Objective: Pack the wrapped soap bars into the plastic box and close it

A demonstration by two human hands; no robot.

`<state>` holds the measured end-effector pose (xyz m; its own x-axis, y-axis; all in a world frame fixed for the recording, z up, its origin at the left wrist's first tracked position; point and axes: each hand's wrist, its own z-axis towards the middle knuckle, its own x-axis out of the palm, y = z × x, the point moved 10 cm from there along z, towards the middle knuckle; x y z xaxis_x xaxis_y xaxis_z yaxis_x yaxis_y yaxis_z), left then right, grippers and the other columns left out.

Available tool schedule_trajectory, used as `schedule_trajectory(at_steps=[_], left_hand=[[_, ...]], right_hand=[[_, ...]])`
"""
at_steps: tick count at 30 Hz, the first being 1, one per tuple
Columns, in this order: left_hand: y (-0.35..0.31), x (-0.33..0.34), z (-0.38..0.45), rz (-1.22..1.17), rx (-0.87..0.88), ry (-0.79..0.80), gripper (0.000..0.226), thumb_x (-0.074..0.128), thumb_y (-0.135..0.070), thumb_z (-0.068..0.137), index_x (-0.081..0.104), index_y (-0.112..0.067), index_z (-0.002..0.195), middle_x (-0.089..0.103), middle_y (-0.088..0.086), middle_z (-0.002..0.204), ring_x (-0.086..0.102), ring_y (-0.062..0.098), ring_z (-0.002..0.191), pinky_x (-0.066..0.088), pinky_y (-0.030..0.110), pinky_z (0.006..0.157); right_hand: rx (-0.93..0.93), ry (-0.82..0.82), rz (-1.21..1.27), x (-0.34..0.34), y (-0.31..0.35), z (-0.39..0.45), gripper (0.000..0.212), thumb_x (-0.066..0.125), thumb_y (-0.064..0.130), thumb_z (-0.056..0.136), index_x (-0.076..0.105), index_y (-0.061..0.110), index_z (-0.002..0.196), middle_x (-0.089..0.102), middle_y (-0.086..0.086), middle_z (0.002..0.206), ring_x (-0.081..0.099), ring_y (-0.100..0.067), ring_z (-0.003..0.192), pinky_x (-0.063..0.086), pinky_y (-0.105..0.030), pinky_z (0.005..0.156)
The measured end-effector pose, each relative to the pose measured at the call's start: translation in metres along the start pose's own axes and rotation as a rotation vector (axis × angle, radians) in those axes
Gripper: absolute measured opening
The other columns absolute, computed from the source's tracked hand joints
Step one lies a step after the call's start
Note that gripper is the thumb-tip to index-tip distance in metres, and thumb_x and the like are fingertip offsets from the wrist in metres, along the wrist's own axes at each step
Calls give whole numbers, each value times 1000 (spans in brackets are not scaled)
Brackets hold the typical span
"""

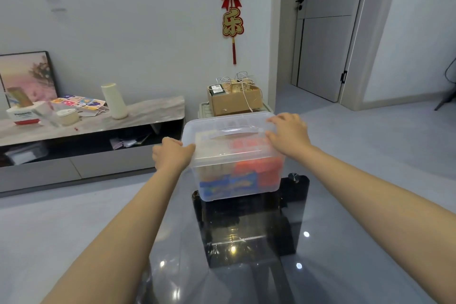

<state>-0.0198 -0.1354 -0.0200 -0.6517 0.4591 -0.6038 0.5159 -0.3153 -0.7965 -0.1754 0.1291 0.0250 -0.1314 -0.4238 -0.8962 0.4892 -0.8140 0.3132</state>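
**Two hands on the lid, latches unseen**

Left hand (172, 155) curled over the lid's (229, 131) left edge; plastic box (237, 175) on the dark glass table (246, 242), wrapped soap bars (259, 170) inside; right hand (288, 136) spread flat on the lid's right side. Risk: uneven pressing, one corner left unseated. Latches, far rim, bar count hard to make out.

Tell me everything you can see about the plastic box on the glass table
The plastic box is clear and frosted, with rounded corners. Its lid is on and has a flat handle lying along the top. It stands upright on the dark glass table. Through its walls show blue, orange-red and pale wrapped soap bars. The left hand holds the lid's left edge, thumb on top; the right hand rests on the lid's right side.
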Motion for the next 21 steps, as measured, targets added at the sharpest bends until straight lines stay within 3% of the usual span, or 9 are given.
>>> schedule_trajectory(at_steps=[3, 5, 7, 10, 13, 15, 17, 19, 21], left_hand=[[4, 15, 9, -140, -89, 155, 66, 67, -33, 81, 39, -3, 133, 46, 18, 135, 51, 37, 117, 50, 49, 95], [9, 22, 10, -286, -161, 223, 65, 68, -29, 81, 43, 2, 132, 54, 19, 130, 59, 38, 110, 51, 49, 94], [14, 26, 11, -378, -192, 205, 69, 72, -28, 78, 43, 1, 133, 54, 20, 132, 59, 38, 111, 51, 50, 94], [1, 13, 11, -306, -46, 77, 78, 74, -26, 77, 36, -6, 141, 46, 14, 141, 53, 37, 119, 50, 52, 95], [-6, 7, 8, -271, 46, 18, 49, 73, -22, 78, 59, -6, 122, 62, 9, 120, 59, 33, 108, 52, 51, 90], [-12, 3, 2, -266, 93, -22, 11, 71, -18, 80, 67, -14, 90, 62, -1, 88, 58, 29, 92, 54, 46, 86], [-20, 0, 0, -212, 149, -44, 30, 68, -17, 81, 49, -27, 59, 49, -8, 67, 52, 26, 82, 53, 39, 79], [-23, 0, 1, -162, 178, -49, 36, 65, -18, 82, 43, -29, 57, 47, -8, 65, 51, 26, 80, 55, 43, 80], [-24, 3, 7, -112, 209, -20, 12, 64, -21, 83, 59, -21, 72, 58, -1, 79, 54, 28, 86, 55, 49, 83]], right_hand=[[356, 209, 205, 24, -47, 4, 68, 51, 43, 89, 31, 4, 142, 45, -18, 139, 44, -38, 124, 41, -37, 94], [478, 299, 509, 40, -53, -1, 64, 54, 41, 88, 40, -1, 134, 54, -15, 118, 55, -34, 103, 47, -31, 75], [532, 237, 702, 43, -57, -2, 58, 60, 38, 85, 47, 1, 128, 58, -14, 119, 59, -33, 102, 50, -36, 80], [503, 89, 641, 34, -61, 3, 61, 65, 34, 82, 49, -1, 130, 53, -17, 132, 58, -34, 112, 48, -36, 84], [413, 21, 571, 24, -54, 7, 41, 65, 28, 83, 64, -2, 111, 65, -19, 116, 62, -31, 93, 43, -30, 68], [374, -20, 547, 17, -51, 6, 31, 65, 24, 83, 70, -2, 98, 70, -20, 103, 59, -28, 80, 41, -28, 65], [355, -50, 512, 13, -49, 5, 30, 64, 23, 84, 71, -3, 97, 71, -20, 100, 61, -30, 81, 44, -29, 65], [322, -62, 496, 9, -47, 5, 30, 63, 23, 84, 71, -2, 99, 72, -20, 101, 64, -32, 88, 49, -33, 70], [303, -40, 507, 14, -50, 9, 30, 63, 24, 84, 70, 0, 101, 70, -19, 105, 65, -34, 94, 52, -37, 77]])
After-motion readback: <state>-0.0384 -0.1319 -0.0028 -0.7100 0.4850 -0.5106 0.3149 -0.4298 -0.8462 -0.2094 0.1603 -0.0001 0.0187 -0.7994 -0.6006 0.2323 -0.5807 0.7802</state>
